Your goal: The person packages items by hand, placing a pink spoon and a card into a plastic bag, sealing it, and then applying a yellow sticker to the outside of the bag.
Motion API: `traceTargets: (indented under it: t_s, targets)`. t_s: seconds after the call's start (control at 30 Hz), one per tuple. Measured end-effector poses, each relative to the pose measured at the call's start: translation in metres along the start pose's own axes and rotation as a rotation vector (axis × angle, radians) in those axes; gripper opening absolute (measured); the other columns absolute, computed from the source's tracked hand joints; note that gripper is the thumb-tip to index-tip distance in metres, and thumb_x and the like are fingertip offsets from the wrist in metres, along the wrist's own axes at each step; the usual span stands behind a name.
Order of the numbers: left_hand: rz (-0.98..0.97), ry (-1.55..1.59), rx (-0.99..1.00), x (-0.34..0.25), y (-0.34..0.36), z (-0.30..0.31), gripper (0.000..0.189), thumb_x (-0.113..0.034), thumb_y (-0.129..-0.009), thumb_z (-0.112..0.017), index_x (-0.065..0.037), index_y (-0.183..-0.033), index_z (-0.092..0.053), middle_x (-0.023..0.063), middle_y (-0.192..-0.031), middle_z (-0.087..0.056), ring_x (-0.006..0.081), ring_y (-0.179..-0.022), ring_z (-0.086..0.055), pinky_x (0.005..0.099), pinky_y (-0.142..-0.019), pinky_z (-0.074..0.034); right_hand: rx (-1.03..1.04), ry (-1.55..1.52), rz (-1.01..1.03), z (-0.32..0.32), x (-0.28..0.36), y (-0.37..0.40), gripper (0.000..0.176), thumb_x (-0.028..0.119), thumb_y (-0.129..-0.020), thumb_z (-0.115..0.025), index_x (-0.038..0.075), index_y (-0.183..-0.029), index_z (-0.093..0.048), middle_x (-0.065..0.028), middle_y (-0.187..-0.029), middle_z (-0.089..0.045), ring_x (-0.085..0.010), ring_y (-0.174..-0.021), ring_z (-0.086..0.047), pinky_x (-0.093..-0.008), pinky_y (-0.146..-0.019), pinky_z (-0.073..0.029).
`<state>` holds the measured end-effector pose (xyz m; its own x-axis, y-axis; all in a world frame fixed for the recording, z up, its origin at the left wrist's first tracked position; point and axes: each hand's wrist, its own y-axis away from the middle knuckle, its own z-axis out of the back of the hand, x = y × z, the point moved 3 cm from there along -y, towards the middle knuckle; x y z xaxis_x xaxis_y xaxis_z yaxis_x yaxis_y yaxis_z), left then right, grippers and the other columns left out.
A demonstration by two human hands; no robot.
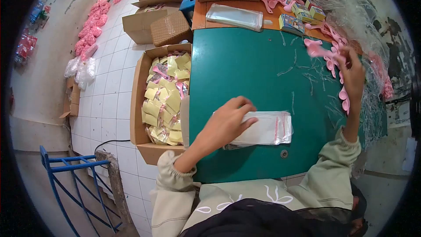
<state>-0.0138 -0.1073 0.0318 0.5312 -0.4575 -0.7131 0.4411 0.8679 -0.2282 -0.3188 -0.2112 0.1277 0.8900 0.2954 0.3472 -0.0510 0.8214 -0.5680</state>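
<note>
My right hand point(353, 71) is raised over the right side of the green table, its fingers closed on the handle of a pink scoop spoon point(316, 49), which is slightly blurred. Beneath and beside that hand runs a row of more pink spoons point(345, 101) along the table's right edge. On the stack of clear plastic bags point(267, 128) in front of me, my left hand point(232, 120) rests over the left end, thumb and index finger apart with nothing between them. Red-striped flap edges show at the right end of the bags.
A carton point(137, 105) of yellow-carded packets adjoins the table's left edge. Thin plastic strips point(312, 79) lie on the green tabletop point(237, 68). Behind are more clear bags point(234, 16) and small boxes point(291, 24). A blue metal trolley point(72, 160) stands at lower left.
</note>
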Motion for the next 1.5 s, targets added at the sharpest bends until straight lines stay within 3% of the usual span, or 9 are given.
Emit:
traceTargets:
  t_s: [0.13,0.33,0.47,0.67,0.77,0.87,1.0,1.23,1.5]
  targets:
    - [-0.057,-0.092,0.084,0.005,-0.025,-0.044,0.030,-0.018,-0.078,-0.068,-0.006,-0.102,-0.056,0.0129,-0.100,-0.054,0.0302,-0.091,-0.055,0.0375,-0.078,-0.047,0.229,-0.415,-0.206,-0.002,0.035,0.064,0.010,0.004,-0.083,-0.061,0.001,-0.092,-0.060,-0.0002,-0.077,-0.056,-0.0067,-0.069,-0.052,-0.0212,-0.062,-0.043]
    - [-0.006,0.120,0.105,0.024,-0.036,-0.055,0.023,-0.013,-0.077,-0.068,-0.003,-0.093,-0.057,0.0119,-0.089,-0.059,0.0268,-0.081,-0.060,0.0350,-0.070,-0.049,0.216,-0.627,-0.354,-0.008,0.053,0.112,0.013,0.002,-0.085,-0.060,-0.002,-0.097,-0.057,-0.0041,-0.078,-0.059,-0.0078,-0.067,-0.054,-0.0206,-0.059,-0.045]
    - [0.049,0.274,0.043,0.028,-0.038,-0.049,0.017,-0.010,-0.078,-0.067,-0.001,-0.089,-0.058,0.0126,-0.079,-0.065,0.0245,-0.073,-0.066,0.0320,-0.066,-0.052,0.243,-0.607,-0.363,-0.017,0.057,0.123,0.013,0.003,-0.085,-0.059,-0.001,-0.097,-0.057,-0.0058,-0.078,-0.061,-0.0089,-0.067,-0.058,-0.0211,-0.058,-0.047]
    - [0.121,0.322,0.001,0.027,-0.038,-0.038,0.013,-0.010,-0.081,-0.065,-0.002,-0.090,-0.059,0.0116,-0.084,-0.067,0.0213,-0.079,-0.067,0.0306,-0.071,-0.053,0.241,-0.333,-0.221,-0.024,0.064,0.126,0.012,0.004,-0.084,-0.060,-0.002,-0.094,-0.057,-0.0099,-0.075,-0.063,-0.0140,-0.066,-0.062,-0.0264,-0.059,-0.048]
    - [-0.021,0.381,-0.202,0.024,-0.038,-0.028,0.013,-0.012,-0.083,-0.064,-0.002,-0.090,-0.060,0.0114,-0.087,-0.067,0.0197,-0.083,-0.066,0.0300,-0.073,-0.052,0.227,-0.323,-0.207,-0.024,0.063,0.125,0.013,0.005,-0.083,-0.061,-0.001,-0.093,-0.057,-0.0115,-0.075,-0.063,-0.0160,-0.065,-0.062,-0.0277,-0.059,-0.048]
    - [0.006,0.318,-0.126,0.026,-0.037,-0.022,0.014,-0.014,-0.084,-0.063,-0.002,-0.090,-0.060,0.0111,-0.090,-0.066,0.0198,-0.086,-0.064,0.0305,-0.075,-0.051,0.188,-0.252,-0.199,-0.019,0.063,0.120,0.013,0.006,-0.084,-0.062,-0.001,-0.094,-0.057,-0.0094,-0.075,-0.062,-0.0139,-0.065,-0.061,-0.0265,-0.059,-0.048]
    - [0.055,0.381,0.000,0.025,-0.036,-0.026,0.015,-0.015,-0.085,-0.062,-0.001,-0.090,-0.059,0.0103,-0.086,-0.067,0.0212,-0.084,-0.065,0.0316,-0.075,-0.051,-0.154,-0.362,-0.364,-0.005,0.055,0.109,0.010,0.007,-0.086,-0.061,0.001,-0.094,-0.058,-0.0052,-0.075,-0.061,-0.0100,-0.065,-0.058,-0.0250,-0.059,-0.047]
    - [0.086,0.612,0.166,0.021,-0.031,-0.026,0.014,-0.013,-0.090,-0.056,0.000,-0.093,-0.054,0.0099,-0.080,-0.067,0.0177,-0.080,-0.066,0.0290,-0.072,-0.051,0.095,-0.221,-0.097,-0.034,0.080,0.115,0.011,0.004,-0.084,-0.061,-0.002,-0.093,-0.057,-0.0112,-0.078,-0.061,-0.0163,-0.065,-0.061,-0.0271,-0.059,-0.049]
    - [0.338,0.902,0.114,0.038,-0.030,-0.026,0.018,-0.009,-0.090,-0.055,0.002,-0.105,-0.055,0.0101,-0.083,-0.067,0.0118,-0.075,-0.062,0.0249,-0.069,-0.051,0.059,-0.274,-0.163,-0.028,0.080,0.109,0.012,0.004,-0.084,-0.061,-0.001,-0.094,-0.056,-0.0106,-0.078,-0.061,-0.0156,-0.067,-0.063,-0.0266,-0.058,-0.050]
